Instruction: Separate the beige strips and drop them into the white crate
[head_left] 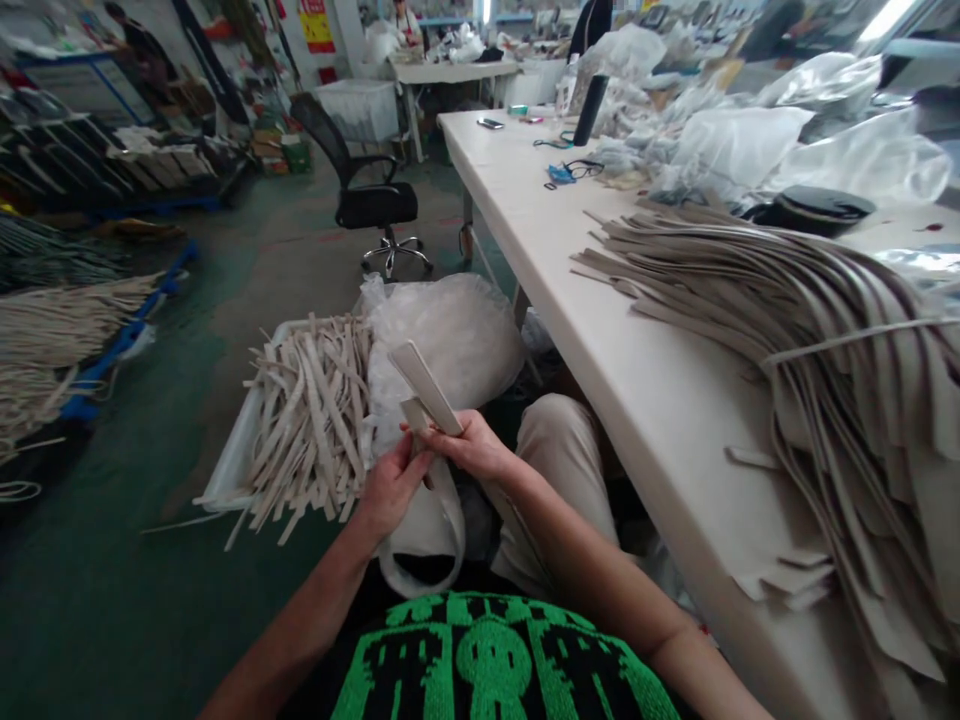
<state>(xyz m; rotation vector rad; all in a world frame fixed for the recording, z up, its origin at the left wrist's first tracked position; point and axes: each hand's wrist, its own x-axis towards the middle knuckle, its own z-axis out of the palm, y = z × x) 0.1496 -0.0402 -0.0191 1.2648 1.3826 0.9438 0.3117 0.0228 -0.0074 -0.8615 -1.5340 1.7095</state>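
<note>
Head view showed the person seated beside a long white desk, both hands raised over the lap. The right hand was closed around the lower end of a flat beige strip, thumb and fingers pinching it so that it rose tilted up and to the left. The left hand sat just beside it, touching it, its fingers curled onto the same strip's bottom end from below. Just beyond the hands, on the floor, stood a white bin heaped with similar loose strips, with a clear plastic bag touching its right side. On the desk, well apart from the hands, lay a large fanned pile of long strips.
</note>
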